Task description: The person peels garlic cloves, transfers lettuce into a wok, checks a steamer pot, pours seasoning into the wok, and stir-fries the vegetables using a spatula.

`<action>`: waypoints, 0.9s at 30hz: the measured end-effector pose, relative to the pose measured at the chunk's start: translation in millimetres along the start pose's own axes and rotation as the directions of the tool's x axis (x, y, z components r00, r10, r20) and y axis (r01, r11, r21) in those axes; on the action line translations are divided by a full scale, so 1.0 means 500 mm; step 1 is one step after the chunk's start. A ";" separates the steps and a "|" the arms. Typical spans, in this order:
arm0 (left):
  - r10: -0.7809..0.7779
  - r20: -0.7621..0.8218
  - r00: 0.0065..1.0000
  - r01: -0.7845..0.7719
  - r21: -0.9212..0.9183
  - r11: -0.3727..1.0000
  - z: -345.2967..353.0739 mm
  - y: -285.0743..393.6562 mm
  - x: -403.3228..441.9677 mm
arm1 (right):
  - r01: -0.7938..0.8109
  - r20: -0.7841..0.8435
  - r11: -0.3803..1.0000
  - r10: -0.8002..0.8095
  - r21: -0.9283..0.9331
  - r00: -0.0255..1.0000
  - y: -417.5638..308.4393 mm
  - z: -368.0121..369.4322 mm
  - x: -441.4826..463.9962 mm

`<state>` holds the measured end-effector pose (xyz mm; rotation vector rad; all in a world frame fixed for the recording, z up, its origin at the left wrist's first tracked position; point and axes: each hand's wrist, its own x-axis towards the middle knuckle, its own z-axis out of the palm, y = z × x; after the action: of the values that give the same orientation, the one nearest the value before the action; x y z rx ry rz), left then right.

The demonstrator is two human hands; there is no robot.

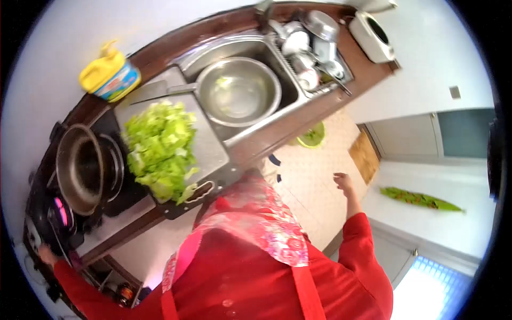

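Brown counter [364, 68] curving around me, smooth pale floor [314, 200] below! My right hand [342, 182] hangs mid-air, fingers loosely parted, holding nothing; my left hand [48, 255] is out at the far left, beside the dark stove [118, 206], too blurred to tell its grip. There's the round, deep metal pan [74, 178] on the stove, ragged chopped greens [162, 149] heaped on flat steel board [209, 148], and beyond, a dull round basin [240, 101] in the sink [200, 60].
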<state>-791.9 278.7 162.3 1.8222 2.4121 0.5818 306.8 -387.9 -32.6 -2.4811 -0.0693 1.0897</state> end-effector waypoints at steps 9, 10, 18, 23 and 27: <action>0.011 -0.146 0.989 -0.114 -0.721 0.683 -0.126 0.100 -0.162 | 0.164 -0.191 0.986 -0.168 -0.040 0.967 -0.058 0.005 0.191; 0.000 -0.097 0.995 -0.079 -0.803 0.591 -0.091 0.180 -0.204 | 0.221 -0.224 0.972 -0.234 -0.082 0.946 -0.052 -0.003 0.237; 0.572 0.617 0.541 0.831 -0.498 -0.248 0.348 1.156 -0.853 | 0.571 0.260 0.819 -0.539 -0.062 0.801 -0.325 0.033 0.212; 0.574 0.675 0.463 0.886 -0.374 -0.276 0.402 1.335 -0.981 | 0.595 0.304 0.798 -0.593 0.095 0.746 -0.352 0.026 0.193; 0.529 0.680 0.508 0.845 -0.514 -0.151 0.396 1.354 -1.000 | 0.590 0.232 0.795 -0.606 0.140 0.761 -0.352 0.013 0.182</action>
<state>30.3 15.6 117.6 0.4201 0.6449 0.8097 386.8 -206.5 -28.4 -2.0004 -0.8441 1.0897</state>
